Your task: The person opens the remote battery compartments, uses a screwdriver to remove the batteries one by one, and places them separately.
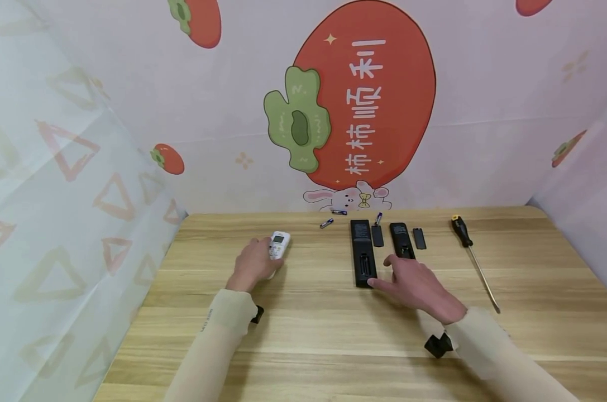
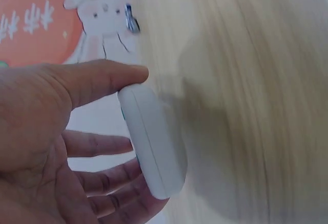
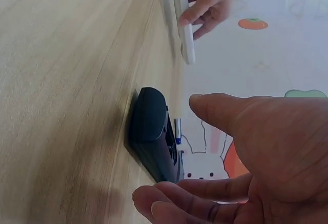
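My left hand (image 1: 253, 261) holds a white remote control (image 1: 279, 244) between thumb and fingers at the left of the table. In the left wrist view the white remote (image 2: 154, 142) is seen from its end, thumb (image 2: 113, 78) at one edge. My right hand (image 1: 416, 286), fingers apart and grasping nothing, hovers by a long black remote (image 1: 362, 245) lying back up, its battery compartment uncovered. Under and behind that hand lies a shorter black remote (image 1: 400, 234), partly hidden. The right wrist view shows one black remote (image 3: 148, 121) between thumb and fingers, apart from them.
Two black battery covers (image 1: 377, 235) (image 1: 419, 239) lie beside the black remotes. Small blue-and-silver batteries (image 1: 326, 223) (image 1: 339, 212) (image 1: 378, 218) are near the back edge. A long screwdriver (image 1: 461, 230) lies at right. Printed cloth walls (image 1: 233, 190) enclose the wooden table (image 1: 303, 335).
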Demonstrator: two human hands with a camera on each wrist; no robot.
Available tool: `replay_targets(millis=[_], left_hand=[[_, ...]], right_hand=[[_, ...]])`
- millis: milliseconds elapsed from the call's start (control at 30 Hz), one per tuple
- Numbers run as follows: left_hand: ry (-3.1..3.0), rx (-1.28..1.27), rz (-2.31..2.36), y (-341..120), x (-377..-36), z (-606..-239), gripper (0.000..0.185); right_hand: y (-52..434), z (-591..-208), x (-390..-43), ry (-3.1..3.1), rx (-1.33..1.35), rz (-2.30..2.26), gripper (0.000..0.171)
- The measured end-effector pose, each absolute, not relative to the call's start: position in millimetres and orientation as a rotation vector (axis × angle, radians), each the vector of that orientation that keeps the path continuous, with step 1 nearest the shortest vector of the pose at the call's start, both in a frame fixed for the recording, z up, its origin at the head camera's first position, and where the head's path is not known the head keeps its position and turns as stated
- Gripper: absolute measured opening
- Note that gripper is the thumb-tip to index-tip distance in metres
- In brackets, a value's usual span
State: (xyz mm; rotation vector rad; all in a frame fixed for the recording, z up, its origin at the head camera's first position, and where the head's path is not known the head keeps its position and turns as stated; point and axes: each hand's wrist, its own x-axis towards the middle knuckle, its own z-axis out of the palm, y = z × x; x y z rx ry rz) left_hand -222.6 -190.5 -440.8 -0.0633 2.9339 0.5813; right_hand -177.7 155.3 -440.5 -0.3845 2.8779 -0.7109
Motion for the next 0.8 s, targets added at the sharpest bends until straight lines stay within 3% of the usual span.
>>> replay_targets(millis=[800], left_hand=[[2.799, 0.608, 0.381, -125, -205, -444, 0.066]], right_hand=[[122, -436, -176, 2.884, -0.508, -0.683, 0.050]])
